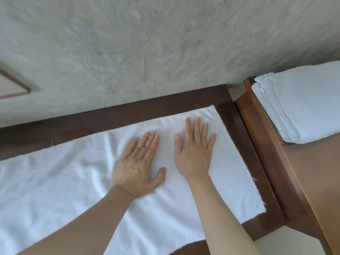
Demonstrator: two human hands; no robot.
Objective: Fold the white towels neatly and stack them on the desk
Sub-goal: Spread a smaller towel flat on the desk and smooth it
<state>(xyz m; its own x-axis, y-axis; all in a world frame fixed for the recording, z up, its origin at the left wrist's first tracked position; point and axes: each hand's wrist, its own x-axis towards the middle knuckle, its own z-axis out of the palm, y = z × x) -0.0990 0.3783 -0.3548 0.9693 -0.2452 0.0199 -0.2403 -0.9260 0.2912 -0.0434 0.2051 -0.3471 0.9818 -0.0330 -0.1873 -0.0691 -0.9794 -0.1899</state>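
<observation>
1. The right hand (195, 155) lies flat on the white towel (73, 181), palm down, fingers straight and slightly fanned, pinching nothing. It sits near the towel's right short edge.
2. The left hand (137, 169) rests just beside it, also flat, fingers straight and close together with the thumb angled out toward the right hand. It holds nothing; it only presses on the cloth.
3. Both hands look to be smoothing this towel before a fold, which I judge to be not yet made, since the cloth lies in 1 layer.
4. The towel is spread on the dark wooden table (165, 104), its long axis running left to right. The right end is flat under the hands; the stretch to the left of the left hand is rumpled and runs out of view at the left edge.
5. The relation that matters: most of the towel's length lies to the left of both hands, so the left hand is nearer the loose, wrinkled part, while the right hand is nearer the frayed right edge (257, 183).
6. A stack of folded towels (301, 105) sits on the lighter wooden desk (312, 177) to the right, well apart from the hands and nearer the right one.
7. A rough grey wall (147, 43) stands behind the table.
</observation>
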